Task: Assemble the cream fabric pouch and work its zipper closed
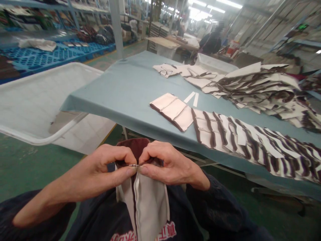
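Note:
Both my hands meet low in the middle of the view, over my lap. My left hand (107, 167) and my right hand (167, 164) each pinch the top edge of a beige fabric piece (147, 201) with a dark brown lining (132, 147). A small metal zipper part (134, 165) sits between my two thumbs. A zipper runs down the middle of the fabric, which hangs against my dark jacket.
A table with a blue-grey cloth (125, 90) stands ahead. On it lie a small stack of beige pieces (173, 110), a long overlapping row of them (250, 140) and a big heap (263, 87). A white tub (37, 100) stands left. A person (213, 40) works far back.

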The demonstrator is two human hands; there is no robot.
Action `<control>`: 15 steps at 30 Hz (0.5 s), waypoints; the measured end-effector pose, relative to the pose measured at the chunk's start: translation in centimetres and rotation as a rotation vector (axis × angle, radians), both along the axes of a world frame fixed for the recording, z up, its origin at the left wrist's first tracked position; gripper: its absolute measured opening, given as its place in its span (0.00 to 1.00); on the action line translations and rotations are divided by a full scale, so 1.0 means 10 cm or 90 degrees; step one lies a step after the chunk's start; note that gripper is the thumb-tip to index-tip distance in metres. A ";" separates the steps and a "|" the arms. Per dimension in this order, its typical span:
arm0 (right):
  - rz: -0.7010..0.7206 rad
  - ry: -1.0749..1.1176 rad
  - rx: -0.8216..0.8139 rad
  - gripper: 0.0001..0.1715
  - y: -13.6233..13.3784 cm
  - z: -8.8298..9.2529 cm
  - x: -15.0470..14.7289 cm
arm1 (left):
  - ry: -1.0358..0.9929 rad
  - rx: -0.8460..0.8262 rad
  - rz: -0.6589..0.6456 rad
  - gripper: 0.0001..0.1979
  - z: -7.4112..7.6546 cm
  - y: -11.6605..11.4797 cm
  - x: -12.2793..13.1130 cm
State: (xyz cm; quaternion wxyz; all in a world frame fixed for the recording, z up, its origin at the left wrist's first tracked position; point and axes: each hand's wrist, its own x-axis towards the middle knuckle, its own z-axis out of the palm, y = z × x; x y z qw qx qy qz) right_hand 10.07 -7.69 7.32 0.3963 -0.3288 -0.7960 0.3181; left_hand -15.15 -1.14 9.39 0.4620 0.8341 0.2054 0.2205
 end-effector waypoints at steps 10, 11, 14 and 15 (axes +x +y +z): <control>-0.070 -0.154 0.079 0.20 0.05 0.16 -0.04 | -0.028 0.103 0.052 0.15 0.07 -0.06 0.02; -0.075 -0.167 0.071 0.19 0.05 0.14 -0.04 | -0.015 0.081 0.038 0.14 0.07 -0.04 0.00; -0.063 -0.201 0.025 0.15 0.06 0.10 -0.05 | 0.024 0.053 -0.006 0.12 0.07 0.04 -0.07; -0.056 -0.212 0.006 0.14 0.06 0.10 -0.06 | 0.042 0.060 -0.018 0.12 0.07 0.06 -0.09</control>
